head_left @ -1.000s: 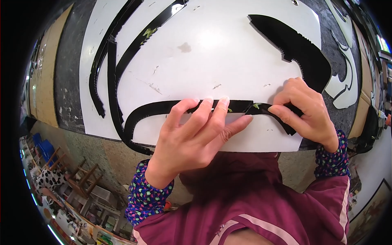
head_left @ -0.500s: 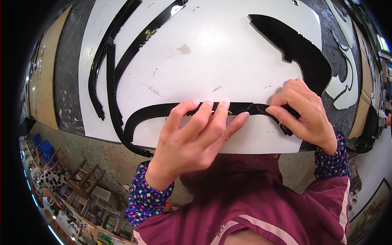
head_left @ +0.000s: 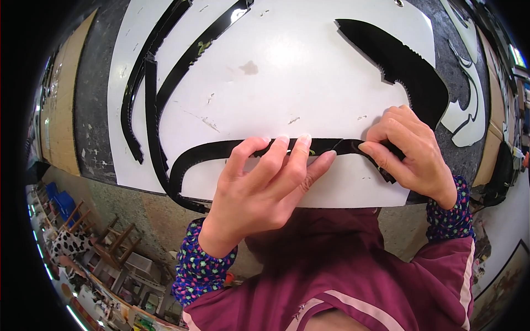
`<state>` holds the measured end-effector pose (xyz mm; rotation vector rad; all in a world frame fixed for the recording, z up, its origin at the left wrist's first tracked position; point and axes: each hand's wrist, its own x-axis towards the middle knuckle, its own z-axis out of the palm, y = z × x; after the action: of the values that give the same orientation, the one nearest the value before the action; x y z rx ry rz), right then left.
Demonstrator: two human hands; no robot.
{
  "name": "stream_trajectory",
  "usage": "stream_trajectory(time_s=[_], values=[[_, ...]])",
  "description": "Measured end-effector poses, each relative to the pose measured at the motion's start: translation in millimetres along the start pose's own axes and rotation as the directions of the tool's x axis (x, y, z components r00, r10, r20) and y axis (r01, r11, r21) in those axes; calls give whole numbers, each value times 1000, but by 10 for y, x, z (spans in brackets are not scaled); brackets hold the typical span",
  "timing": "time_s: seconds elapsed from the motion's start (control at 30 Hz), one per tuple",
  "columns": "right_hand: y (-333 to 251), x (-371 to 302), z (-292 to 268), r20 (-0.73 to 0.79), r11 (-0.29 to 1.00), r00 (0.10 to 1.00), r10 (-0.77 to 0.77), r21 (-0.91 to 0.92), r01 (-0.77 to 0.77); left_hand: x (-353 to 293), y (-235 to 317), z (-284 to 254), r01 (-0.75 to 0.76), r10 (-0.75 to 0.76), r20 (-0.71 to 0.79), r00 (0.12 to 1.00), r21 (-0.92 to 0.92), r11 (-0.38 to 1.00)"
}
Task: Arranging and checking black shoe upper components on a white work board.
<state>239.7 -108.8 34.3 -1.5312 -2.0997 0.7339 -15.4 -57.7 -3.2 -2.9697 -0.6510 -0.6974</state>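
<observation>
A narrow, glossy black curved strip [head_left: 201, 152] lies along the near edge of a white sheet [head_left: 298, 83]. Its left end bends down past that edge. My left hand [head_left: 256, 190] rests its spread fingertips on the middle of the strip, pressing it flat, with the thumb along its near side. At the strip's right part, my right hand [head_left: 408, 151] is closed, thumb and curled fingers pinching it near a joint where the black seems to overlap. What lies under the right fingers is hidden. Just beyond them sits a broad black piece [head_left: 411, 69] with notched edges.
More black curved strips [head_left: 185, 67] lie at the left of the sheet, some crossing. White curved offcuts [head_left: 468, 105] rest on the dark worn tabletop [head_left: 96, 105] at the right. Cardboard [head_left: 66, 94] stands at far left. Wooden stools [head_left: 116, 243] and a blue chair [head_left: 64, 204] are behind, lower left.
Both hands keep their places on the strip. Only a very slight shift of the whole view shows.
</observation>
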Motion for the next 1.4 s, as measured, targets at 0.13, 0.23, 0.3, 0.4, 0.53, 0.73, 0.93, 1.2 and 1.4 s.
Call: stream_trajectory(time_s=[0.13,0.23,0.3,0.4,0.53,0.73,0.93,1.2,1.4], values=[[-1,3,-1,-3,1000,1000,4,-1,-4,0,-5,0,-6,6,7,1000,-1,1000],[-8,6,-3,0,1000,1000,10,-3,-10,-5,-5,11,-6,6,1,1000,-2,1000],[-11,8,-3,4,1000,1000,15,-5,-15,13,-8,24,-3,2,-31,1000,-19,1000],[-3,1,1,11,1000,1000,21,13,-22,22,-9,46,4,-6,-76,997,-34,999],[-9,4,3,10,1000,1000,29,11,-29,15,-9,66,7,-10,-92,996,-34,999],[-22,12,-3,14,999,999,36,-10,-36,-11,-18,28,-9,10,-19,1000,13,1000],[-28,13,-2,26,999,998,50,-21,-50,16,-16,31,-3,2,-20,1000,-30,1000],[-125,2,-11,-2,988,999,41,-147,-41,-19,-34,87,-31,30,-44,999,-14,999],[-301,-39,-3,-124,945,991,53,-315,-89,-15,-49,59,-48,46,-32,998,-50,998]])
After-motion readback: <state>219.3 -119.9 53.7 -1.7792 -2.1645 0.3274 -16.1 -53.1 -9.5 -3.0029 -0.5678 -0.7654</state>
